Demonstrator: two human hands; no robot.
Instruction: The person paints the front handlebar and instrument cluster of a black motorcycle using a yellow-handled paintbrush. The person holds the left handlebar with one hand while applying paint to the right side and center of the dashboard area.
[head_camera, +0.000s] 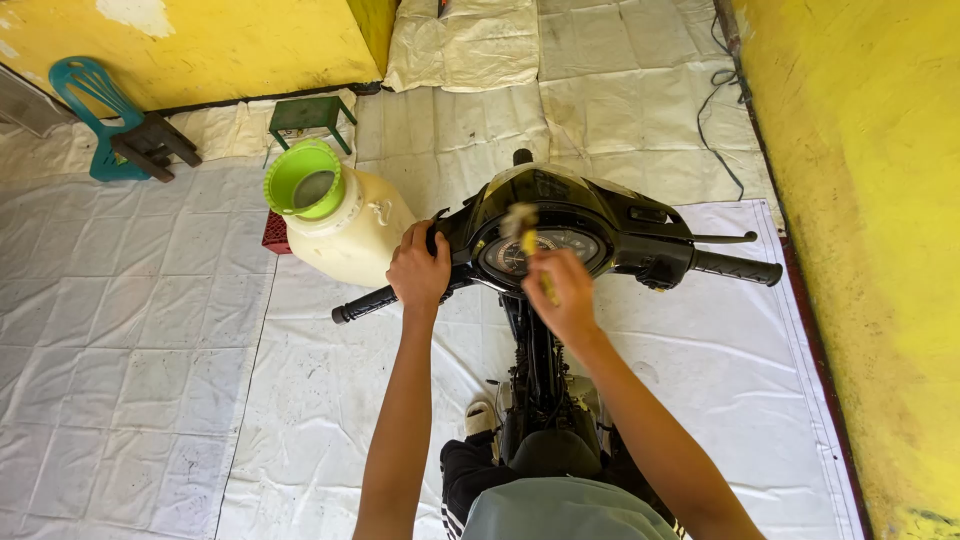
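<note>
A cream jug (355, 232) with a green funnel (305, 181) stands near a small green stool (311, 113), a teal plastic chair (95, 110) and yellow walls (860, 250)

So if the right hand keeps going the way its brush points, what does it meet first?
Likely the instrument cluster: the right hand holds a brush whose bristles sit over the gauge face and black cowl. Depth is unclear, so contact cannot be confirmed.

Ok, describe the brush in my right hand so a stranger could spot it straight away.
Start at the black motorbike's handlebars mid-frame. Above the round speedometer, the right hand holds a small brush. Its yellow handle and pale, blurred bristles stand out against the dark dash.
</note>
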